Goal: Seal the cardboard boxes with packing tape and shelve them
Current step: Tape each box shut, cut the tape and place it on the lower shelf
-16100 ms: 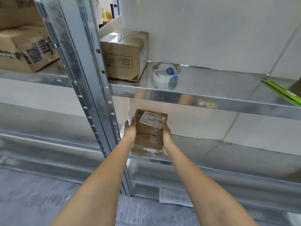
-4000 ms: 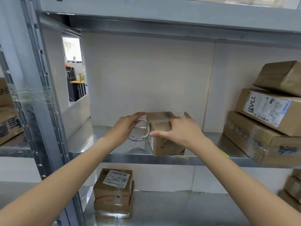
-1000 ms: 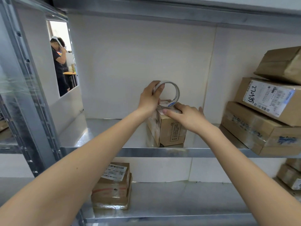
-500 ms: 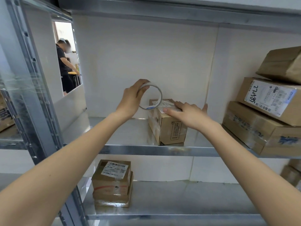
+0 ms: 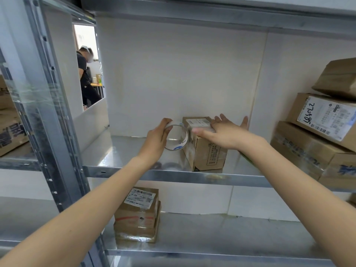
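A small cardboard box (image 5: 209,154) with a white label on top stands on the middle metal shelf (image 5: 173,176). My right hand (image 5: 221,132) lies flat on its top, fingers straight. My left hand (image 5: 157,139) grips a roll of clear packing tape (image 5: 178,137) held against the box's left side, above the shelf. A clear strip of tape runs from the roll over the box's left face. On the lower shelf stands a small taped box (image 5: 137,212) with a barcode label.
Several larger cardboard boxes (image 5: 316,143) are stacked at the right end of the middle shelf. A steel upright (image 5: 52,120) stands at the left, with more boxes (image 5: 9,130) beyond it. A person (image 5: 86,78) stands in the background gap.
My left hand has carried the tape roll down from above the box's top to its left side. My right hand has flattened across the top.
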`<action>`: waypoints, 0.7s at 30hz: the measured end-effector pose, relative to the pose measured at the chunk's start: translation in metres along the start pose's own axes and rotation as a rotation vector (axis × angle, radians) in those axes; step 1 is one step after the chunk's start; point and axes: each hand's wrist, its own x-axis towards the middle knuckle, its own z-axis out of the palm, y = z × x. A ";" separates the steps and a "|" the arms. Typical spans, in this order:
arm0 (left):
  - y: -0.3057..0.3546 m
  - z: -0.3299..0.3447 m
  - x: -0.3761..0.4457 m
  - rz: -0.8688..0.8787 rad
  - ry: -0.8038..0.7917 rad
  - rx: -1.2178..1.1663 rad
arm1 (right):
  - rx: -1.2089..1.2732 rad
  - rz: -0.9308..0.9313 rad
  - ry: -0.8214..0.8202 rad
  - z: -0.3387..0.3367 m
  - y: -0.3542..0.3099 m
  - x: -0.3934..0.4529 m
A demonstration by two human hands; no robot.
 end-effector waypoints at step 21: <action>0.002 0.003 -0.008 -0.108 -0.028 -0.079 | -0.045 -0.146 0.143 0.021 -0.026 0.001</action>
